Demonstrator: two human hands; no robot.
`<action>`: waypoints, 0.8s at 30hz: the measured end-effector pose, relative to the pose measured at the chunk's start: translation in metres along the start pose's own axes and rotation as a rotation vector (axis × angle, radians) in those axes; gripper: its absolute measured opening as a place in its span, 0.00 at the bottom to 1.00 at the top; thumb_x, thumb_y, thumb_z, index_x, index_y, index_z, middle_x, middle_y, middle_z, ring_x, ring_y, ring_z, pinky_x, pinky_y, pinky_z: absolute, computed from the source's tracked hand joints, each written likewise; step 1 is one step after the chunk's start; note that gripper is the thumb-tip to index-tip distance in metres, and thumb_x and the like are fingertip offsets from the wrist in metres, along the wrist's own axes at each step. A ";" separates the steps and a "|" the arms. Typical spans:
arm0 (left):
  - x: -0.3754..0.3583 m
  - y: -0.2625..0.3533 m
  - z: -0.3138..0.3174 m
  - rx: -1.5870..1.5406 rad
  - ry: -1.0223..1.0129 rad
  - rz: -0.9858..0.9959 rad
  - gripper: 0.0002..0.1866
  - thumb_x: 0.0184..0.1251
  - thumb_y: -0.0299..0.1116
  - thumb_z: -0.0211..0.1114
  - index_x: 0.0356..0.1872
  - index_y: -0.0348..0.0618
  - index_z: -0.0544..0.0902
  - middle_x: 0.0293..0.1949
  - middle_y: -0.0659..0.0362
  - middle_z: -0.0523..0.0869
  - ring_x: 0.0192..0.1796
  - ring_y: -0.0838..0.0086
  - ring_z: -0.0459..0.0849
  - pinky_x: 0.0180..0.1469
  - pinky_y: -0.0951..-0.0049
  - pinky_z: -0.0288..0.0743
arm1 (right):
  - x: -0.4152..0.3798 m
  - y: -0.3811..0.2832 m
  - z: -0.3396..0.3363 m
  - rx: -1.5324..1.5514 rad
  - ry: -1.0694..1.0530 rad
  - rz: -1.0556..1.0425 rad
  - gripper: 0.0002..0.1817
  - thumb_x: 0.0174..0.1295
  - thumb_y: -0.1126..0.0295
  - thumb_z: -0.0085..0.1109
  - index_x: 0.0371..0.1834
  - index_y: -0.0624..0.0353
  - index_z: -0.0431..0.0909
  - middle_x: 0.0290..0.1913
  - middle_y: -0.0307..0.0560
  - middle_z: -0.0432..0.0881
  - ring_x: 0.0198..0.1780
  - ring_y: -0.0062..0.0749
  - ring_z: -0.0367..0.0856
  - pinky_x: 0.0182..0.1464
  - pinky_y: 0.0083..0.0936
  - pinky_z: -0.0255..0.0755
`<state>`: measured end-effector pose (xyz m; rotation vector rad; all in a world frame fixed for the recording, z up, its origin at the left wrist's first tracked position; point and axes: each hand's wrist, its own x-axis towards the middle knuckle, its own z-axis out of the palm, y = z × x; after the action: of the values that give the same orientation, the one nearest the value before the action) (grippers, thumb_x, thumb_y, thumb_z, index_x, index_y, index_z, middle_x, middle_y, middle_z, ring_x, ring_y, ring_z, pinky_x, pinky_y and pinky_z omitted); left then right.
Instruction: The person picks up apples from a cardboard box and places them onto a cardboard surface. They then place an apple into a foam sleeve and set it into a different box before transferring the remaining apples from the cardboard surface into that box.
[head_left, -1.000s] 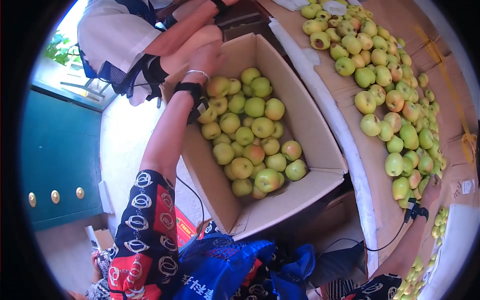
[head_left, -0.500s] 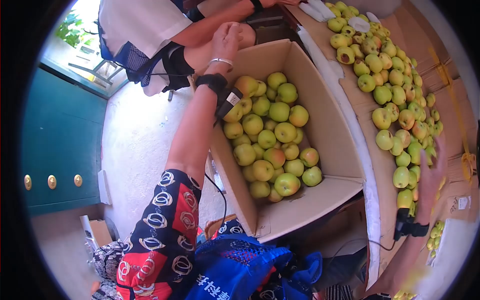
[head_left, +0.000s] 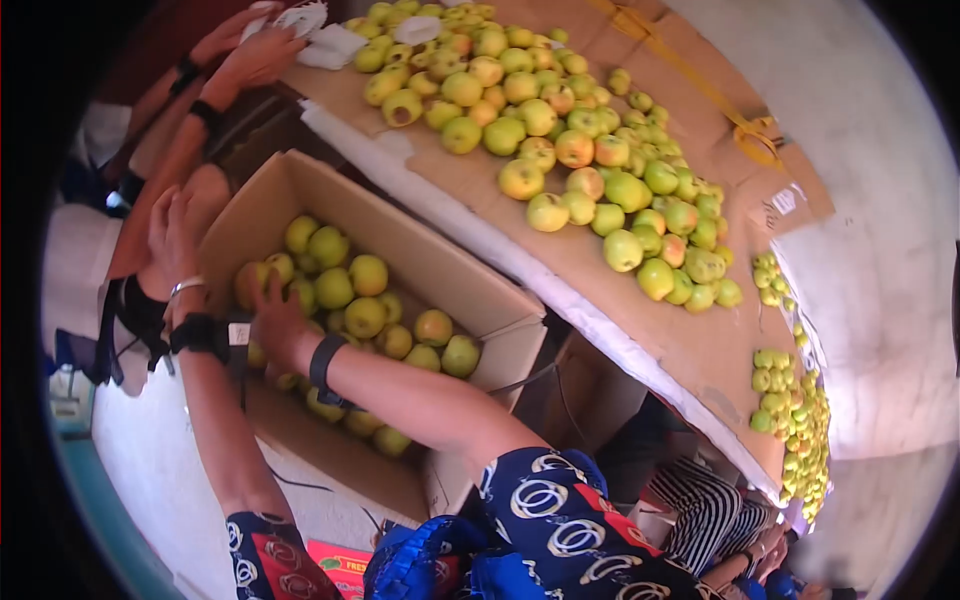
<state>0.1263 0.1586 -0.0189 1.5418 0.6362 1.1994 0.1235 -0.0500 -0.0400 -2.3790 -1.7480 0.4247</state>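
My right hand (head_left: 278,325) reaches into the cardboard box (head_left: 425,285), back up, its fingers apart and touching the apples. Beside its fingertips lies a reddish-yellow apple (head_left: 247,285); the palm side is hidden. My left hand (head_left: 172,240) is by the box's upper left edge, near another person's knee, with loosely bent fingers and nothing visible in it. Green and yellow apples (head_left: 365,317) fill the lower part of the box. A large pile of apples (head_left: 575,148), some with brown spots, lies on the cardboard-covered table (head_left: 590,270) beyond the box.
At the upper left, another person's hands (head_left: 262,55) hold white material near the table's edge. Smaller groups of apples (head_left: 790,405) lie at the right. Someone in striped clothing (head_left: 690,500) is at the lower right. A cable runs over the box's edge.
The view has swung right. My right hand has left the apple pile on the table and is now inside the box. My left hand remains by the box's edge.
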 end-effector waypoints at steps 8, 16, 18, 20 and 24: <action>0.008 -0.011 -0.006 0.003 -0.092 0.046 0.11 0.61 0.28 0.59 0.43 0.35 0.77 0.41 0.59 0.80 0.46 0.77 0.77 0.51 0.81 0.68 | 0.029 0.035 0.002 0.098 0.092 -0.251 0.40 0.22 0.49 0.74 0.49 0.47 0.78 0.68 0.65 0.43 0.67 0.72 0.42 0.58 0.55 0.61; 0.000 0.005 -0.007 0.344 0.045 0.200 0.13 0.62 0.32 0.58 0.44 0.34 0.77 0.39 0.58 0.82 0.43 0.77 0.78 0.48 0.79 0.70 | -0.023 0.081 -0.068 0.534 -0.005 -0.105 0.44 0.23 0.46 0.72 0.50 0.53 0.76 0.59 0.68 0.59 0.61 0.58 0.60 0.62 0.38 0.60; -0.007 0.015 -0.001 0.573 0.022 0.209 0.12 0.62 0.31 0.59 0.43 0.33 0.77 0.39 0.58 0.82 0.42 0.76 0.78 0.48 0.79 0.70 | -0.062 0.097 -0.108 0.691 0.033 -0.105 0.44 0.23 0.43 0.72 0.48 0.58 0.76 0.51 0.63 0.69 0.56 0.49 0.67 0.60 0.35 0.62; 0.011 -0.028 -0.011 0.461 -0.025 0.211 0.12 0.62 0.31 0.59 0.42 0.34 0.77 0.38 0.58 0.82 0.41 0.76 0.79 0.47 0.78 0.71 | -0.111 0.114 -0.140 0.745 0.196 -0.147 0.39 0.33 0.47 0.70 0.48 0.60 0.75 0.50 0.57 0.72 0.55 0.43 0.70 0.58 0.33 0.64; -0.001 -0.017 -0.007 0.629 -0.120 0.292 0.10 0.61 0.29 0.60 0.41 0.36 0.78 0.37 0.58 0.82 0.39 0.75 0.79 0.44 0.78 0.72 | -0.254 0.162 -0.160 1.541 0.292 -0.246 0.37 0.52 0.58 0.61 0.64 0.57 0.58 0.63 0.52 0.63 0.62 0.39 0.65 0.64 0.31 0.58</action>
<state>0.1226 0.1662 -0.0357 2.2798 0.7707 1.1644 0.2511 -0.3344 0.0981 -1.0175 -0.8665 0.8714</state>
